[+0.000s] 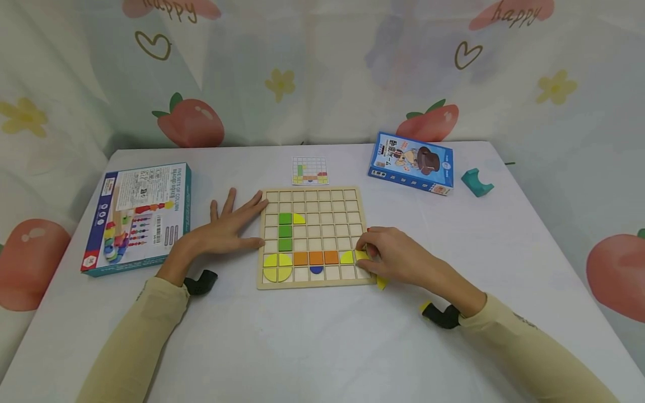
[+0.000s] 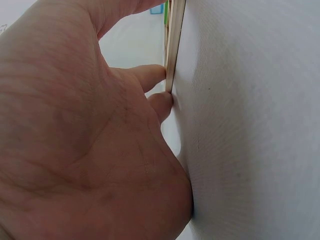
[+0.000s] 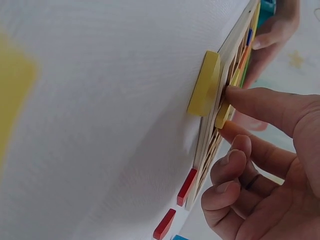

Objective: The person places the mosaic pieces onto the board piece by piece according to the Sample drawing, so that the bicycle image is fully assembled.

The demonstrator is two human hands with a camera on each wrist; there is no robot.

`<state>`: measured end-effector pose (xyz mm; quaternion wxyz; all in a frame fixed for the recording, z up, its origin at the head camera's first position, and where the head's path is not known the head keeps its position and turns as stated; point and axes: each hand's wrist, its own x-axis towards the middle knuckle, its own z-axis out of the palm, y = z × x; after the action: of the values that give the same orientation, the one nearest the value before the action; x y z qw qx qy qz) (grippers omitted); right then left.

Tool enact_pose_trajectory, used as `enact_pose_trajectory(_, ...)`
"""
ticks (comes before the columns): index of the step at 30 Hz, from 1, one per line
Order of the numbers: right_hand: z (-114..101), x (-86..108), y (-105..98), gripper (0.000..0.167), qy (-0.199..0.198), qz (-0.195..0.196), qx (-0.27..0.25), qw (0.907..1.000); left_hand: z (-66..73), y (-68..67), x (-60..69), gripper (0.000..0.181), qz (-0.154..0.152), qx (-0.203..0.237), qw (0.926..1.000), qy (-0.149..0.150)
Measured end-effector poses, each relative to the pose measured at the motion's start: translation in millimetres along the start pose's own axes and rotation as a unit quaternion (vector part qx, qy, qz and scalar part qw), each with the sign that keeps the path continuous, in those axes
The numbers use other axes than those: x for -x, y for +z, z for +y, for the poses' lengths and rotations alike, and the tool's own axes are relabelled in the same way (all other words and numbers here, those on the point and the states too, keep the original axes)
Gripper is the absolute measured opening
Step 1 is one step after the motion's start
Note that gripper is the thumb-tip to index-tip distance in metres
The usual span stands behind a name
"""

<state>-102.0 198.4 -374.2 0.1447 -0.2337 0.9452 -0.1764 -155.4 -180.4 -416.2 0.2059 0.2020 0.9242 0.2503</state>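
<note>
A wooden grid board lies flat on the table with coloured tiles in some cells. My left hand spreads its fingers along the board's left edge, with fingertips touching it. At the right end of the row of orange tiles, my right hand pinches a yellow tile between thumb and index finger. Green square tiles form a column at the left, with a yellow quarter-round tile beside the top one. Yellow rounded tiles fill the lower left corner. A blue half-round tile sits under the orange row.
Another yellow tile lies against the board's right edge, near two red tiles. A pattern card is behind the board. Boxes stand at left and back right, beside a teal curved piece.
</note>
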Motion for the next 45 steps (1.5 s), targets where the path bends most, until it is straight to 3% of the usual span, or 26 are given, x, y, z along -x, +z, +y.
enact_pose_trajectory(23, 2.5, 1.1, 0.6, 0.030, 0.005, -0.001, -0.013, 0.9999, 0.3, 0.3, 2.6, 0.095, -0.001, -0.002, 1.0000, -0.005)
enact_pose_trajectory(31, 8.7, 16.3, -4.9, 0.029, 0.028, 0.011, -0.010, 0.9995, -0.6, 0.2, 0.4, 0.095, 0.001, -0.001, 1.0000, 0.001)
enact_pose_trajectory(45, 20.8, 43.2, -3.6, 0.030, 0.022, -0.005, 0.000, 0.9997, -1.5, 0.9, -0.3, 0.095, 0.002, -0.003, 1.0000, 0.001)
